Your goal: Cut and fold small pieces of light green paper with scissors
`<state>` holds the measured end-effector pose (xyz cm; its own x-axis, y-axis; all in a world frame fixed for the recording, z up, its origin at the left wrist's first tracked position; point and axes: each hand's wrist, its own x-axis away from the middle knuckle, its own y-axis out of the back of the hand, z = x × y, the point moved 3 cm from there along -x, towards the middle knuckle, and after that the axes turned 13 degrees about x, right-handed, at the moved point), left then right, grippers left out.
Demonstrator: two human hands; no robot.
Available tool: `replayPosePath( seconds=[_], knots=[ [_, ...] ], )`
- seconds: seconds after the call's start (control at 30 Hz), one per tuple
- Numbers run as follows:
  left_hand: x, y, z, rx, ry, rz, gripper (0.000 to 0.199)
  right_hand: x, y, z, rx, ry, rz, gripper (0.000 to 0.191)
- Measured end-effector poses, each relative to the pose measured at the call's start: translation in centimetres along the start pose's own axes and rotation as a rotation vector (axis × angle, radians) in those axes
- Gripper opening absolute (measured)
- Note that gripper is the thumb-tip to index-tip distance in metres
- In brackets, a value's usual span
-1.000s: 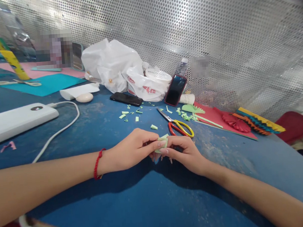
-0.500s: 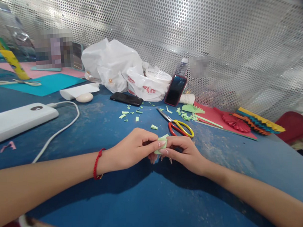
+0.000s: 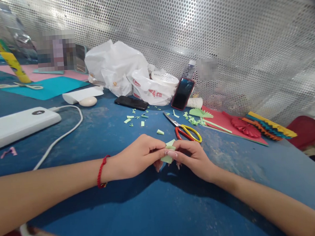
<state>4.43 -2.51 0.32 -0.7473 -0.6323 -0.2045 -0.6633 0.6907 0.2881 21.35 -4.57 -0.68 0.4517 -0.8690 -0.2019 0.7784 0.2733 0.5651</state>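
Note:
A small piece of light green paper (image 3: 168, 159), which looks folded, is pinched between my two hands above the blue table. My left hand (image 3: 141, 155), with a red cord at the wrist, grips its left side between thumb and fingers. From the other side my right hand (image 3: 193, 158) closes on the same paper, the thumbs nearly meeting on it. Just beyond my hands lie scissors (image 3: 183, 127) with one red and one yellow handle, blades pointing away to the left. Green paper scraps (image 3: 142, 123) are scattered past them. The fingertips underneath are partly hidden.
White plastic bags (image 3: 118, 68) stand at the back, with a black phone (image 3: 131, 102) before them and another phone (image 3: 182, 94) leaning upright. A white power bank (image 3: 20, 125) with a cable lies left. Red paper (image 3: 217, 118) and folded paper strips (image 3: 272, 126) lie right.
My thumbs have shifted on the green paper, the right thumb now lying across it near the left thumb tip. More of the paper's lower part shows. The things on the table have not moved.

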Motion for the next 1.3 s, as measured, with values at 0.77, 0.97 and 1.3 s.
replayPosePath(
  seconds=[0.77,0.97,1.3],
  knots=[
    [0.05,0.22,0.04,-0.204,-0.137,-0.004,0.030,0.02,0.54,-0.06,-0.050,0.036,-0.151,0.019],
    [-0.02,0.31,-0.13,-0.146,-0.110,-0.034,0.029,0.10,0.51,-0.04,-0.065,0.029,-0.161,0.020],
    [0.03,0.53,-0.28,-0.184,-0.124,-0.117,0.034,0.18,0.49,-0.42,-0.077,0.036,-0.189,0.015]
  ],
)
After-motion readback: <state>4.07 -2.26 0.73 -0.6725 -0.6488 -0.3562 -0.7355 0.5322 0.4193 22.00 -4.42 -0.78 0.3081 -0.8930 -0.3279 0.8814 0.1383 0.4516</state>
